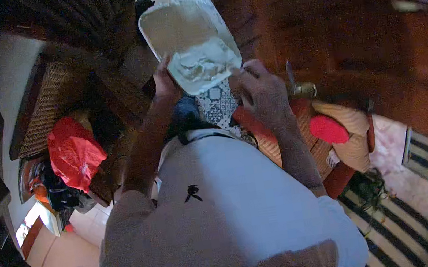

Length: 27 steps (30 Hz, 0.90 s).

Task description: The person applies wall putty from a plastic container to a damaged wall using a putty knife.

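Observation:
A white, round-cornered rectangular tub [187, 29] is held tilted out in front of me. A thick white creamy mass [204, 62] lies in lumps in its near part, and a smoother layer coats the far part. My left hand [165, 80] grips the tub's left edge, thumb on the rim. Close by the near right corner is my right hand [263, 89], its fingers curled. Whether it pinches the rim or a small thing is too dark to make out.
A brown wooden door [340, 25] with a metal handle [303, 89] stands at right. Below it are cushioned wicker seating and a red cushion [328, 129]. At left, a red plastic bag [73, 152] sits near a wicker chair [48, 104]. Patterned tiles [215, 103] show below the tub.

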Available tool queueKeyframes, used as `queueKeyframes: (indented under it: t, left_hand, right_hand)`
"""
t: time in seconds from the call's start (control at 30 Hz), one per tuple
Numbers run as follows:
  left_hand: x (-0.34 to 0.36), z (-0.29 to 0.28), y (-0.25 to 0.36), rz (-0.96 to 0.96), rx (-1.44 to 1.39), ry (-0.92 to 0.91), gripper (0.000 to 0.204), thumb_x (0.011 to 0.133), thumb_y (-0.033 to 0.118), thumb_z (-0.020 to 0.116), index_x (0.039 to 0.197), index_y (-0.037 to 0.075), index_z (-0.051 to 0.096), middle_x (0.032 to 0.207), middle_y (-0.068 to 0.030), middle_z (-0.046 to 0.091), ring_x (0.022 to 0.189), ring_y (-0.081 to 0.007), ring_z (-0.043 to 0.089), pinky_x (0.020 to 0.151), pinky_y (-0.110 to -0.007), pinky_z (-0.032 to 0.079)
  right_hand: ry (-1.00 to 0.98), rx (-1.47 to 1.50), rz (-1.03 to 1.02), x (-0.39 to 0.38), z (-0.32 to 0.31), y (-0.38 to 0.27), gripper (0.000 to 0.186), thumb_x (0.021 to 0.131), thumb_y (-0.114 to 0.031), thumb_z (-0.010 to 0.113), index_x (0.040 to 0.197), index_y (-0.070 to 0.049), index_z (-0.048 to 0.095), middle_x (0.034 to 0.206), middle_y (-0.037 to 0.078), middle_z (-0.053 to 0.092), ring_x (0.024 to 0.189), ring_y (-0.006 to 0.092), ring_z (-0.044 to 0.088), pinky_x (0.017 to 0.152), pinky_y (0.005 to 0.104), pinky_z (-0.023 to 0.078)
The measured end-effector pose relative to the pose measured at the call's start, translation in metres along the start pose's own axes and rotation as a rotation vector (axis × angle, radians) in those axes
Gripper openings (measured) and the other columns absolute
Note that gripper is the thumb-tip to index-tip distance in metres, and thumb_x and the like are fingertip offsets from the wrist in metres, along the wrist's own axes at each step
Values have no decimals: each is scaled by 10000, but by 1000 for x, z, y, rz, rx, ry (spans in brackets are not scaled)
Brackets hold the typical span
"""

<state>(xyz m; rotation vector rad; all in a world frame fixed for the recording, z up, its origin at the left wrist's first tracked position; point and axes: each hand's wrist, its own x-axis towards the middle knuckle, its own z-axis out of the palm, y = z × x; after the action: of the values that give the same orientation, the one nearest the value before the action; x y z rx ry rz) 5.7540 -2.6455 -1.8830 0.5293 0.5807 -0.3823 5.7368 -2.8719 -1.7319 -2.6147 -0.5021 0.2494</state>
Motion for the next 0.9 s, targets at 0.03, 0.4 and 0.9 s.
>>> queueKeyframes:
  t: [0.03,0.4,0.9]
  left_hand:
    - [-35,-15,-5,33,13,-32,579,944,446,435,1334,18,447,1295,-202,526,1182,-360,522,1033,-485,406]
    - [-528,-492,-115,24,-52,137,639,944,450,395,1394,-2,376,1372,-211,472,1243,-396,474,1069,-528,351]
    - [-1342,-1391,-220,-224,3,-108,586,960,424,378,1346,-12,442,1300,-220,537,1165,-356,551,1037,-483,410]
  right_hand:
    - [11,-7,2,-34,26,-21,450,702,-41,703,1138,-104,609,985,106,545,819,306,642,656,412,543]
    - [262,268,126,-484,407,-390,306,812,-30,622,1118,-23,637,1011,168,617,929,303,642,797,351,521]
    - [303,224,-166,-1187,1041,-1075,289,833,-90,621,1111,-11,629,1027,173,650,961,334,622,881,396,475]
